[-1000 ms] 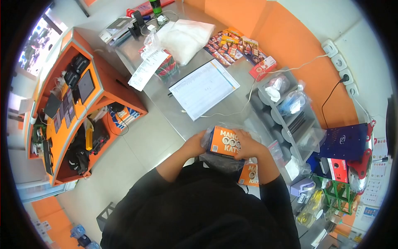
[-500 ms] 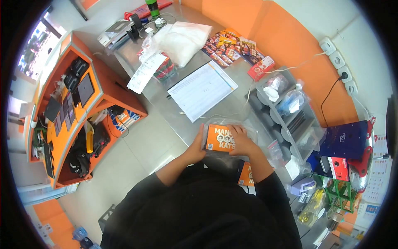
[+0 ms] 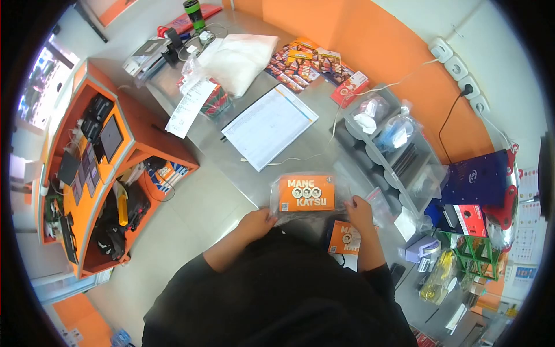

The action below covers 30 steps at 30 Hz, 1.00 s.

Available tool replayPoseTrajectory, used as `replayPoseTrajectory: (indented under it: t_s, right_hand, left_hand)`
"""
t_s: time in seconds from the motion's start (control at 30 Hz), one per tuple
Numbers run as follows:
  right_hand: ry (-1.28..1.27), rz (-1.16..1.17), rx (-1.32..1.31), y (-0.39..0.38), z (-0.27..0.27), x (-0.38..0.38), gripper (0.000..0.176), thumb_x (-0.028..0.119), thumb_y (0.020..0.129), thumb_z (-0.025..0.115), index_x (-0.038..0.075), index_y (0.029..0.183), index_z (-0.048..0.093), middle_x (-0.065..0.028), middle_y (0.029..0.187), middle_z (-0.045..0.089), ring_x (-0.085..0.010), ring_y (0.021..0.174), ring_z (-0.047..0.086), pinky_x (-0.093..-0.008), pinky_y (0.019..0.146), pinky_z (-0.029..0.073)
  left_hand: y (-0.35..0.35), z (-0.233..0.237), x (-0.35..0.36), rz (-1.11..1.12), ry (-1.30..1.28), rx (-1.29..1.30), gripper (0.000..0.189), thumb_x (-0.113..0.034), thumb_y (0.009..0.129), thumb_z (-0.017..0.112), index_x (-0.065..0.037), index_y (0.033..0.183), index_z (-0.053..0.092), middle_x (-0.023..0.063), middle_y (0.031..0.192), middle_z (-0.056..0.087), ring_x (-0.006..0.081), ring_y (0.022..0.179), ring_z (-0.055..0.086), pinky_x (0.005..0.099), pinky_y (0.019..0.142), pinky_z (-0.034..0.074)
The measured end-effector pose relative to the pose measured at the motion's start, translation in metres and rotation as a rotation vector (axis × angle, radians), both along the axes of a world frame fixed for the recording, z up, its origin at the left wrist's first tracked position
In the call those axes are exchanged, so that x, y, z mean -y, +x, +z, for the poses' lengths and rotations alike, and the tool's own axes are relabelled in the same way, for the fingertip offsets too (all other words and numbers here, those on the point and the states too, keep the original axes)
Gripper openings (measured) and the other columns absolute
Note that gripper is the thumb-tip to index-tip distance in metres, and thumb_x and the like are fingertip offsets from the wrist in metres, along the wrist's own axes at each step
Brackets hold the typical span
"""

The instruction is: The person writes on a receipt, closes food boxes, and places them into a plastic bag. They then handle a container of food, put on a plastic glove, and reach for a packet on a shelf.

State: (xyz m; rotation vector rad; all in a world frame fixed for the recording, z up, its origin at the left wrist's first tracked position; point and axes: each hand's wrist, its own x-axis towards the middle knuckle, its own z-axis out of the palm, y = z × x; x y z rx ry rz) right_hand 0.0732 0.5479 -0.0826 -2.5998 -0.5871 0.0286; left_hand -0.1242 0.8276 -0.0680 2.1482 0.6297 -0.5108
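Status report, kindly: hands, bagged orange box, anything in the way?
Left hand and right hand holding clear bag by its sides. Orange box inside, lettering up. Nothing seen on top.

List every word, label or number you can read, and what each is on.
"MANG KATSU": orange rectangular box inside a clear plastic bag.
"MA" and "KAT": second orange box, the rest hidden.
Too small or blurred: long white paper receipt, white printed sheet, colourful printed flyers, red-and-white box, logo on the dark blue flat folder.
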Motion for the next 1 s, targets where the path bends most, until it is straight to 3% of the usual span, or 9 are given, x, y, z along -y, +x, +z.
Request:
replayPoseTrajectory:
  t_s: [0.03,0.17,0.23,0.33,0.53,0.57,0.6,0.83,1.0]
  right_hand:
    - [0.035,0.024,-0.330,0.009,-0.010,0.014,0.024,0.019,0.083,0.072,0.001,0.089,0.057,-0.0093,0.079,0.061,-0.0267,0.069,0.059,-0.0350,0.068,0.049]
    - [0.031,-0.001,-0.417,0.013,0.031,0.025,0.021,0.015,0.084,0.068,0.003,0.097,0.058,-0.0077,0.074,0.060,-0.0250,0.073,0.062,-0.0329,0.067,0.048]
    - [0.617,-0.096,-0.790,0.017,0.055,0.022,0.023,0.009,0.086,0.066,0.004,0.106,0.057,-0.0039,0.079,0.060,-0.0143,0.073,0.059,-0.0290,0.064,0.047]
    - [1.027,-0.137,-0.823,0.026,0.091,0.006,0.032,0.008,0.085,0.067,0.004,0.114,0.054,-0.0020,0.085,0.061,-0.0104,0.067,0.057,-0.0258,0.063,0.049]
    - [1.226,0.014,-0.679,0.027,0.178,-0.032,0.036,0.001,0.086,0.066,0.005,0.119,0.053,-0.0013,0.094,0.062,-0.0055,0.071,0.054,-0.0202,0.058,0.040]
    - [1.232,0.017,-0.672,0.027,0.185,-0.035,0.036,0.001,0.086,0.066,0.005,0.119,0.053,-0.0013,0.094,0.062,-0.0055,0.071,0.054,-0.0202,0.058,0.040]
    - [1.220,0.049,-0.619,0.025,0.190,-0.036,0.032,0.001,0.086,0.065,0.005,0.116,0.054,-0.0012,0.094,0.062,-0.0049,0.069,0.052,-0.0205,0.057,0.039]
    - [0.928,-0.107,-0.422,0.024,0.191,-0.019,0.014,0.004,0.089,0.063,0.005,0.102,0.060,-0.0004,0.091,0.060,-0.0036,0.066,0.046,-0.0222,0.056,0.036]
    - [0.118,0.035,0.393,0.015,0.189,-0.041,0.016,0.008,0.086,0.062,0.006,0.102,0.064,-0.0123,0.095,0.063,-0.0317,0.086,0.062,-0.0387,0.078,0.049]
  left_hand:
    - [0.000,-0.005,-0.002,-0.120,0.030,-0.072,0.035,-0.036,0.094,0.053,-0.003,0.097,0.063,0.0193,0.093,0.067,0.0377,0.091,0.064,0.0451,0.078,0.051]
    - [0.005,0.033,-0.013,-0.329,0.145,-0.150,0.041,-0.038,0.097,0.044,-0.004,0.097,0.068,0.0175,0.095,0.068,0.0384,0.090,0.064,0.0464,0.080,0.051]
    - [0.010,0.068,-0.024,-0.327,0.179,-0.065,0.040,-0.037,0.097,0.045,-0.004,0.096,0.068,0.0181,0.092,0.068,0.0376,0.089,0.065,0.0456,0.079,0.051]
    - [0.031,0.128,-0.035,-0.018,0.023,0.243,0.039,-0.033,0.097,0.047,-0.002,0.091,0.070,0.0200,0.083,0.068,0.0340,0.081,0.066,0.0407,0.074,0.051]
    - [0.083,0.160,-0.038,0.136,-0.012,0.678,0.039,-0.031,0.100,0.045,-0.002,0.093,0.070,0.0146,0.082,0.069,0.0224,0.069,0.063,0.0344,0.067,0.048]
    - [0.090,0.162,-0.035,0.188,-0.277,0.756,0.040,-0.031,0.101,0.043,-0.002,0.096,0.069,0.0101,0.082,0.068,0.0178,0.069,0.061,0.0321,0.066,0.047]
    - [0.093,0.163,-0.033,0.238,-0.547,0.821,0.040,-0.031,0.103,0.042,-0.001,0.099,0.069,0.0056,0.083,0.067,0.0132,0.069,0.060,0.0298,0.066,0.046]
    - [0.093,0.166,-0.019,0.224,-0.628,0.786,0.036,-0.030,0.104,0.042,-0.002,0.108,0.065,-0.0011,0.077,0.057,0.0067,0.071,0.056,0.0232,0.067,0.045]
    - [0.108,0.161,-0.011,0.112,-0.594,0.725,0.032,-0.025,0.103,0.045,0.000,0.109,0.063,0.0029,0.084,0.058,0.0083,0.070,0.056,0.0254,0.069,0.047]
